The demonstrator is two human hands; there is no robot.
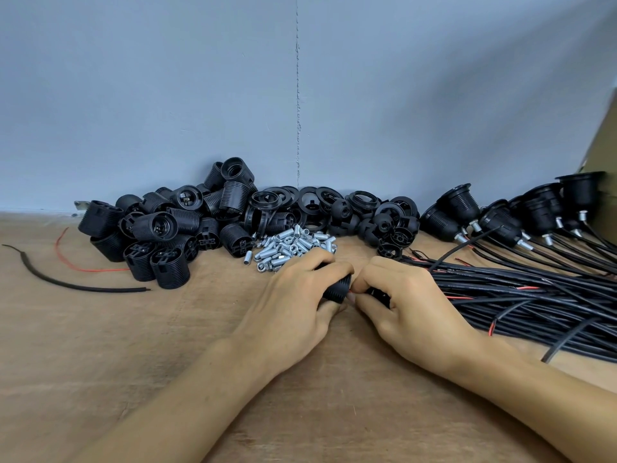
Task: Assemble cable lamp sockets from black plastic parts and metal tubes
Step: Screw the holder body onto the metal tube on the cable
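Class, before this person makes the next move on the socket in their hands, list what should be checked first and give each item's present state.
1. Left hand grips the ribbed socket body: ok.
2. Right hand holds a black piece next to it: ok.
3. Wires seated between the two parts: cannot tell, the fingers hide the joint.
4. Metal tubes heaped just beyond the hands: ok.
5. Cables lying beside the right hand: ok.
6. Loose cable scrap lying well away on the left: ok.
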